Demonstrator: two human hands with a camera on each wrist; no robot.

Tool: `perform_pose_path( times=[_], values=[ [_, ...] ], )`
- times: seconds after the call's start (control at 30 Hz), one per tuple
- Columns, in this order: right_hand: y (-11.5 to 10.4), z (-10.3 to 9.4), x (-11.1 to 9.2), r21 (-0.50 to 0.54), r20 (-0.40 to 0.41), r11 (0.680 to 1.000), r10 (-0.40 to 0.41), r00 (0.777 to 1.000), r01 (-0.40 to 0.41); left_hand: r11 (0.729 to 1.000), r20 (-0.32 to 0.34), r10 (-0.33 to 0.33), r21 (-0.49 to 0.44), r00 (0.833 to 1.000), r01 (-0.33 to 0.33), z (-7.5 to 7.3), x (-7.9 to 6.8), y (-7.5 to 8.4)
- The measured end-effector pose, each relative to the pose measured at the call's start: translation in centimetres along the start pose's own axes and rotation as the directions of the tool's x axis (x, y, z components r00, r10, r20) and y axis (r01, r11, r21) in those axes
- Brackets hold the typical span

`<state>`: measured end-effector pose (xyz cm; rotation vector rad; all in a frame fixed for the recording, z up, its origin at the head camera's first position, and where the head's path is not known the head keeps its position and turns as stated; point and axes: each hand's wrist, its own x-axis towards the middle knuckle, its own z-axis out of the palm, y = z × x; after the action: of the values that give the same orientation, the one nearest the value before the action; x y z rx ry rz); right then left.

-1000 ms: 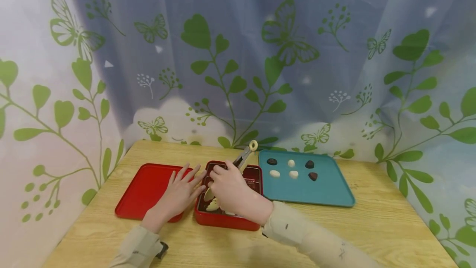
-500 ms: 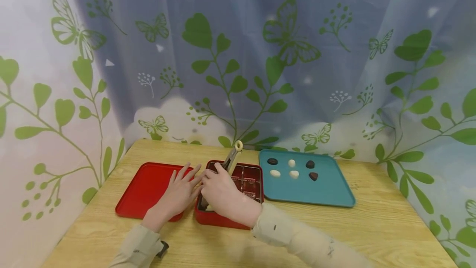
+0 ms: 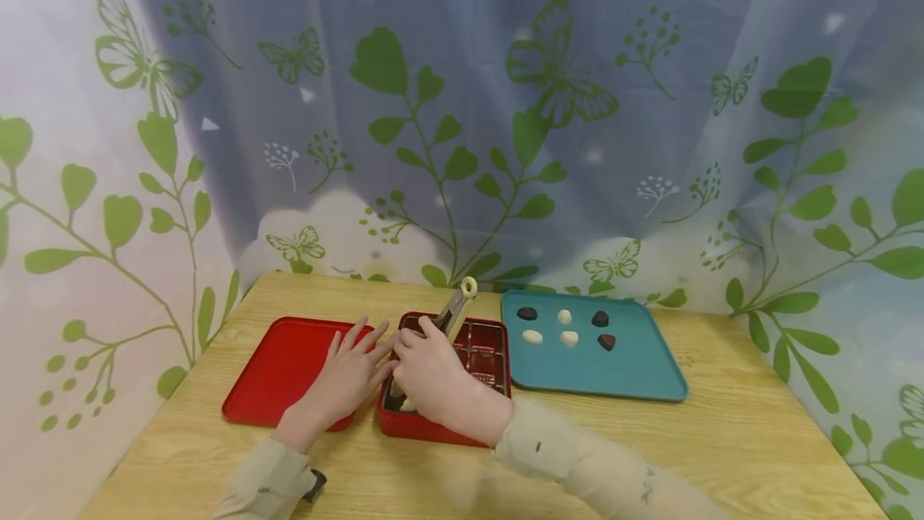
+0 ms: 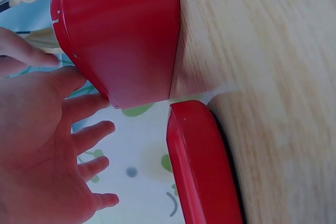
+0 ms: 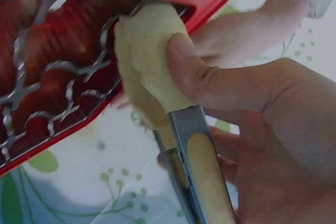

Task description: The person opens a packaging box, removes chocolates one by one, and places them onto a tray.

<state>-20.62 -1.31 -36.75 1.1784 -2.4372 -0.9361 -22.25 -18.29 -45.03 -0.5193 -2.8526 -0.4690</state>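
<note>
My right hand (image 3: 436,375) grips a pair of tongs (image 5: 205,174) with cream scalloped tips and a ring at the end. The thumb presses near the tips, which reach down into the left side of a red box (image 3: 422,426). Whatever lies between the tips is hidden by the box rim. Dark compartments with silvery dividers show inside the box. My left hand (image 3: 346,379) has its fingers spread, with fingertips at the box's left rim, and holds nothing. In the left wrist view the thumb and index finger lie along that red rim.
A red lid (image 3: 277,367) lies left of the box, partly under the left hand. At the right, a teal tray (image 3: 599,379) bears several dark and white chocolate-like pieces, including a dark one (image 3: 528,314) and a white one (image 3: 532,337). A patterned curtain (image 3: 462,103) hangs behind the wooden table.
My right hand and the tongs have shifted left across the box, uncovering compartments on its right. Since half a second ago they have barely moved. The left hand has stayed in place.
</note>
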Motion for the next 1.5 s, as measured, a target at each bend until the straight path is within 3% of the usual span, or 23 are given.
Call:
perform_pose_path(
  times=[0.1, 0.2, 0.37, 0.57, 0.67, 0.87, 1.07, 1.2, 1.27, 1.37, 1.5],
  values=[
    [-0.7, 0.0, 0.3, -0.010, 0.033, 1.000, 0.005, 0.999, -0.005, 1.000, 0.003, 0.000, -0.001, 1.000, 0.000, 0.0, 0.1, 0.2],
    [-0.8, 0.6, 0.3, 0.005, 0.009, 1.000, 0.009, 1.000, -0.009, 1.000, 0.006, 0.010, -0.002, 1.000, -0.010, 0.1, 0.3, 0.3],
    [0.1, 1.5, -0.8, 0.029, -0.098, 0.999, 0.015, 0.995, -0.012, 1.000, 0.005, 0.017, 0.000, 1.000, -0.017, 0.3, 0.5, 0.5],
    [1.8, 2.4, -3.0, 0.064, -0.224, 0.997, 0.050, 0.973, -0.037, 1.000, -0.008, 0.011, 0.010, 1.000, -0.011, 0.3, 0.5, 0.5],
    [2.6, 3.2, -4.4, 0.129, -0.304, 0.990, 0.093, 0.948, -0.056, 1.000, -0.002, 0.005, 0.009, 1.000, -0.005, 0.2, 0.5, 0.6],
    [4.8, 5.6, -7.6, 0.287, -0.465, 0.952, 0.235, 0.853, -0.105, 1.000, -0.003, 0.009, 0.005, 1.000, -0.009, 0.3, 0.4, 0.7],
    [7.8, 7.9, -10.5, 0.358, -0.443, 0.904, 0.386, 0.809, -0.235, 1.000, -0.012, -0.002, 0.015, 1.000, 0.003, 0.3, 0.2, 0.5],
    [9.8, 9.5, -11.6, 0.397, -0.433, 0.865, 0.471, 0.769, -0.306, 1.000, -0.011, -0.008, 0.015, 1.000, 0.008, 0.2, 0.0, 0.4],
    [10.6, 10.4, -11.9, 0.403, -0.423, 0.853, 0.495, 0.759, -0.331, 1.000, -0.011, -0.007, 0.019, 1.000, 0.007, 0.2, 0.0, 0.4],
    [11.4, 11.8, -12.2, 0.403, -0.386, 0.842, 0.512, 0.768, -0.359, 1.000, -0.015, -0.006, 0.017, 1.000, 0.006, 0.2, 0.0, 0.4],
    [11.4, 13.6, -12.6, 0.381, -0.296, 0.837, 0.513, 0.806, -0.393, 1.000, -0.024, -0.004, 0.016, 1.000, 0.004, 0.4, -0.1, 0.3]
  ],
)
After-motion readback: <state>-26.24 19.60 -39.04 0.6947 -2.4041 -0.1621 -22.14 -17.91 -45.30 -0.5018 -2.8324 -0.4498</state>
